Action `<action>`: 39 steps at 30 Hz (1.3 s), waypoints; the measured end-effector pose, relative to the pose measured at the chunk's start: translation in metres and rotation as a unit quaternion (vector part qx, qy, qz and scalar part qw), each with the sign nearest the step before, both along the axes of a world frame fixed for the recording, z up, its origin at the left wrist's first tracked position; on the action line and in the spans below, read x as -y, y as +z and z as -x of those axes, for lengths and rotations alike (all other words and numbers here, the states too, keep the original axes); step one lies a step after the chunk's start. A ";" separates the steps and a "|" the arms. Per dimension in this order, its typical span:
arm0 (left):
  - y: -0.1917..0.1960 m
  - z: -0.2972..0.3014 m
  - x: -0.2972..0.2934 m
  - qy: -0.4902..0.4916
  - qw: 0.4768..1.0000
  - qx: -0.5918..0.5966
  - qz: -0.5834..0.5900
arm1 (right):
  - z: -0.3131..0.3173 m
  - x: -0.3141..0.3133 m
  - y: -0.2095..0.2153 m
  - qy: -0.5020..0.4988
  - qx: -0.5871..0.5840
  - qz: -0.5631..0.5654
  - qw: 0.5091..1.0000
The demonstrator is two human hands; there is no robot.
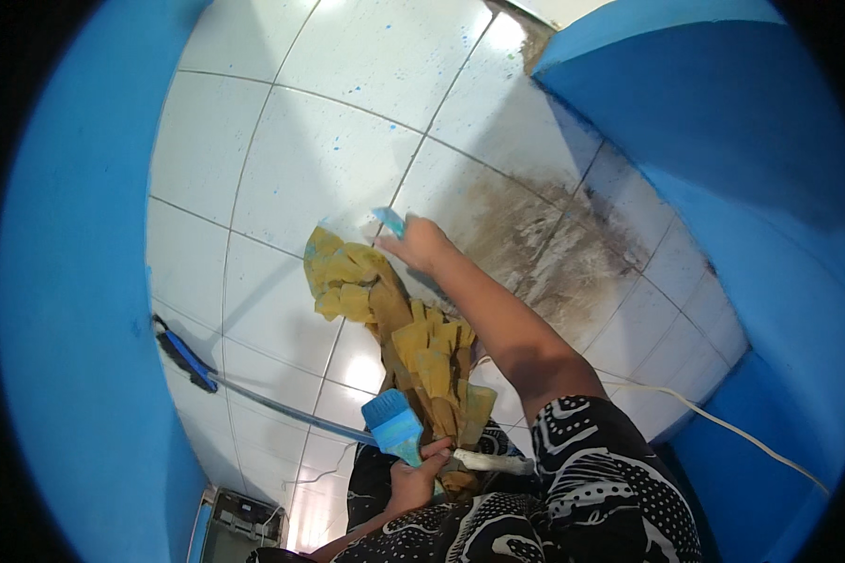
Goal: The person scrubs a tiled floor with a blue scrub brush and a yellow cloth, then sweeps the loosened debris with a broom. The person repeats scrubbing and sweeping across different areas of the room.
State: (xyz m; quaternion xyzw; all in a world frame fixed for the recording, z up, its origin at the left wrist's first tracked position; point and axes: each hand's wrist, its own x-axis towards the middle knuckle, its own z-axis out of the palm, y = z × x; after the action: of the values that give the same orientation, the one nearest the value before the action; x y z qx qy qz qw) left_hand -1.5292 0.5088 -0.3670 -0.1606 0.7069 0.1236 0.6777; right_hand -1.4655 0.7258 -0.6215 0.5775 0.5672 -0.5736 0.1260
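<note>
Low in the view, my left hand (415,486) is closed around a wide paintbrush (392,422) with blue, paint-covered bristles pointing up. A crumpled mustard-yellow cloth (427,361) hangs or lies in front of my lap, its lower end by my left hand. Further forward, my right hand (424,244) is closed on a small flat light-blue piece (388,221), blurred, its kind unclear. The cloth's far end lies just left of and below that hand. A whitish stick-like thing (493,462) rests right of my left fingers against my patterned clothing.
White floor tiles (338,141) carry blue paint specks and a brown, dirty patch (563,253). Blue walls stand left (75,281) and right (704,141). A blue-headed broom (188,355) lies at left, and a toolbox (244,521) below it. A pale cable (723,422) runs at right.
</note>
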 end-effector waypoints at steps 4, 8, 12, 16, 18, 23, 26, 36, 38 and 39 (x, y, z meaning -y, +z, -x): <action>0.006 0.000 -0.003 0.009 1.000 -0.011 -0.003 | -0.067 0.031 0.012 0.052 0.114 -0.041 0.991; 0.002 0.002 0.001 -0.015 1.000 -0.010 -0.006 | -0.097 0.045 0.046 -0.039 0.148 -0.058 0.986; 0.003 0.000 -0.001 -0.056 0.998 0.009 -0.014 | -0.087 0.061 0.008 0.029 0.221 -0.108 0.969; -0.001 0.005 0.001 -0.045 0.999 0.009 -0.017 | -0.068 0.053 0.019 0.011 0.161 -0.163 0.973; 0.004 0.003 -0.003 -0.053 0.998 0.006 -0.013 | -0.076 0.054 0.022 -0.018 0.173 -0.112 0.978; -0.005 0.005 0.011 -0.094 0.995 -0.006 -0.024 | -0.099 0.081 0.002 -0.013 0.131 0.043 0.990; -0.001 0.008 0.007 -0.055 0.998 0.003 -0.039 | -0.072 0.088 0.071 -0.010 0.035 -0.014 0.999; -0.005 0.024 0.024 0.217 0.972 0.067 -0.063 | -0.032 0.156 0.238 -0.031 -0.146 0.084 0.985; -0.007 0.022 0.028 0.191 0.978 0.087 -0.023 | -0.034 0.182 0.252 -0.079 -0.119 0.041 0.989; -0.004 0.026 0.030 0.177 0.979 0.096 -0.027 | -0.030 0.185 0.264 -0.094 -0.114 0.006 0.989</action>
State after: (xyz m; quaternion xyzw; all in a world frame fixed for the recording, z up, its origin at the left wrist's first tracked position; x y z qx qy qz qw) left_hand -1.5551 0.4793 -0.3714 -0.2759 0.5958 0.2442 0.7136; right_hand -1.4352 0.5408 -0.3580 0.5587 0.5172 -0.6483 0.0094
